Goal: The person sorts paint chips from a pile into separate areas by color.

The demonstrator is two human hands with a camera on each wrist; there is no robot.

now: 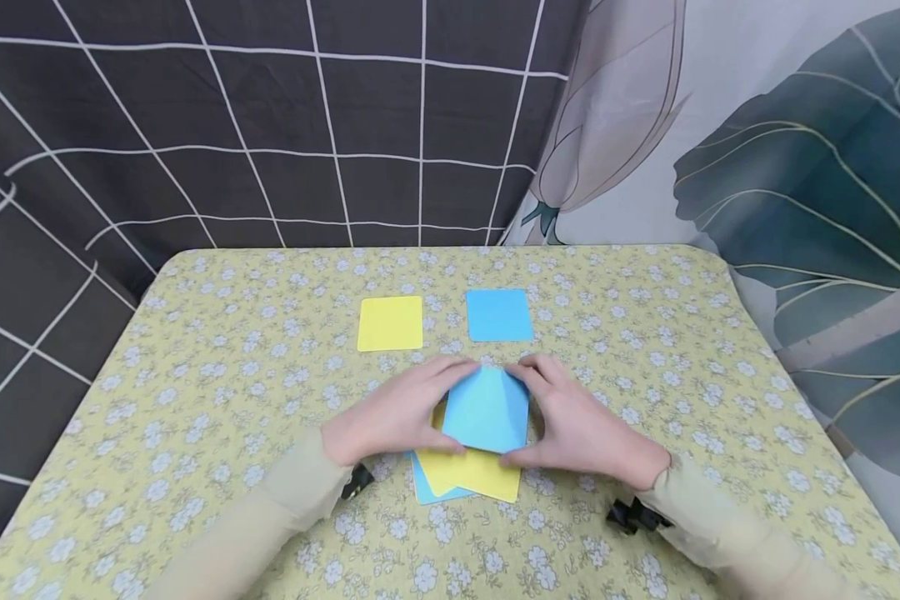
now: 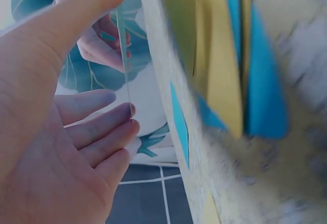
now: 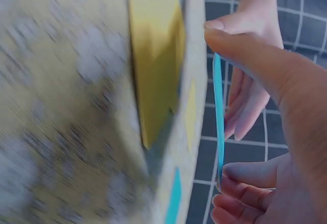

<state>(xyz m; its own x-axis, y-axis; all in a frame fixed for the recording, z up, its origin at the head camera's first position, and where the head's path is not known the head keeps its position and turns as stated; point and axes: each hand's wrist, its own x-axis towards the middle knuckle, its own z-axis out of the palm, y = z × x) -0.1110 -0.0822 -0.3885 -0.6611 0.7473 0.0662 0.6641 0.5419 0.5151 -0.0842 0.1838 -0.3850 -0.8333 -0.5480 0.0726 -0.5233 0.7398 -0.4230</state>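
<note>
A square light-blue card (image 1: 486, 410) is held by both hands above a loose pile of cards. My left hand (image 1: 403, 410) grips its left edge between thumb and fingers. On the opposite edge, my right hand (image 1: 579, 421) pinches it, thumb at the near corner and fingers at the far one. Seen nearly edge-on in the right wrist view, the held card (image 3: 219, 116) is raised off the tabletop. Under it the fanned pile shows yellow cards (image 1: 491, 477) and a blue card (image 1: 429, 486); the rest of the pile is hidden.
Beyond the hands, a yellow card (image 1: 390, 323) lies flat at left and a blue card (image 1: 499, 315) at right, with a gap between them. A yellow floral cloth (image 1: 217, 400) covers the table. Behind hang a dark grid-patterned cloth (image 1: 270, 117) and a leaf-print curtain (image 1: 817, 183).
</note>
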